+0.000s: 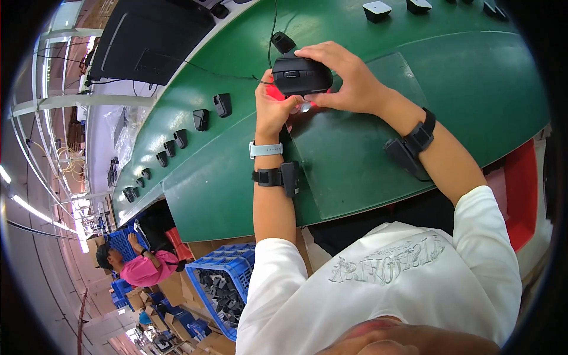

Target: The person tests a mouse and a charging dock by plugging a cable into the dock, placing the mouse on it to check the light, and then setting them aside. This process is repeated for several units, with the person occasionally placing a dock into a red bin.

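Observation:
Over the green worktop I hold a black computer mouse [307, 76], its scroll wheel side facing me. My left hand [274, 109] is closed on its lower left side, the fingers partly hidden behind it. My right hand [355, 80] grips the right side, fingers over the top and thumb underneath. Red light glows below the mouse onto my fingers. A small clear, shiny bit [305, 107] shows between my thumbs; I cannot make out what it is. Just beyond the mouse stands a small black part [283, 41].
Several black housings [201, 119] form a row along the left of the worktop [225, 204]. White-topped black pieces [377, 10] lie at the far right. Thin cables cross near the mouse. A blue crate [204, 284] of dark parts stands lower left; a person in pink [148, 269] is beyond.

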`<state>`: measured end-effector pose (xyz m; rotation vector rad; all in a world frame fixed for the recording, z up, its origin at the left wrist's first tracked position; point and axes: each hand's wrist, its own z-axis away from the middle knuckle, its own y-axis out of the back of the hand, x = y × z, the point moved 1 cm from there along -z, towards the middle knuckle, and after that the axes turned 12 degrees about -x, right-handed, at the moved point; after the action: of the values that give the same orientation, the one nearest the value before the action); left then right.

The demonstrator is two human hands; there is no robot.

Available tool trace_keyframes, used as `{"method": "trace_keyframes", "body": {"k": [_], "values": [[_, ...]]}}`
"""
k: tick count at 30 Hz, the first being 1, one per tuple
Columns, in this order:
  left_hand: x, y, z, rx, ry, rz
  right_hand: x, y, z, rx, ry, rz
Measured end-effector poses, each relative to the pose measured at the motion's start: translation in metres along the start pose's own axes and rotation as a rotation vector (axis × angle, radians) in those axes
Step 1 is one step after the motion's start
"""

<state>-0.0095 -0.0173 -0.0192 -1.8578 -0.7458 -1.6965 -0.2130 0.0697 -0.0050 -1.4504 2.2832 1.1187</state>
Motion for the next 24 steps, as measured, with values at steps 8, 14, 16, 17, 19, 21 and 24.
{"method": "trace_keyframes", "body": {"k": [8,14,16,17,19,21,24], "values": [[-0.0011,-0.0003,-0.0033,-0.024,0.022,-0.095,-0.0003,-0.0005,-0.0003,0.023,-0.034,0.007],[-0.0061,0.0045,-0.0027,-0.063,0.046,-0.058,0.0021,-0.0005,0.0017,0.012,-0.066,-0.017],[-0.0054,0.0021,-0.003,-0.057,0.029,-0.031,0.0028,-0.0001,0.0021,0.006,-0.082,-0.027],[-0.0041,0.0014,-0.0027,-0.058,0.031,-0.031,0.0029,-0.0006,0.0019,0.011,-0.094,-0.018],[-0.0015,0.0001,-0.0023,-0.06,0.048,-0.011,0.0024,-0.001,0.0029,0.017,-0.108,-0.011],[-0.0021,0.0004,-0.0018,-0.057,0.029,-0.022,0.0015,-0.0009,0.002,0.0,-0.126,-0.012],[-0.0025,0.0003,-0.0023,-0.064,0.037,0.01,0.0029,-0.0014,0.0028,0.005,-0.132,-0.024]]}}
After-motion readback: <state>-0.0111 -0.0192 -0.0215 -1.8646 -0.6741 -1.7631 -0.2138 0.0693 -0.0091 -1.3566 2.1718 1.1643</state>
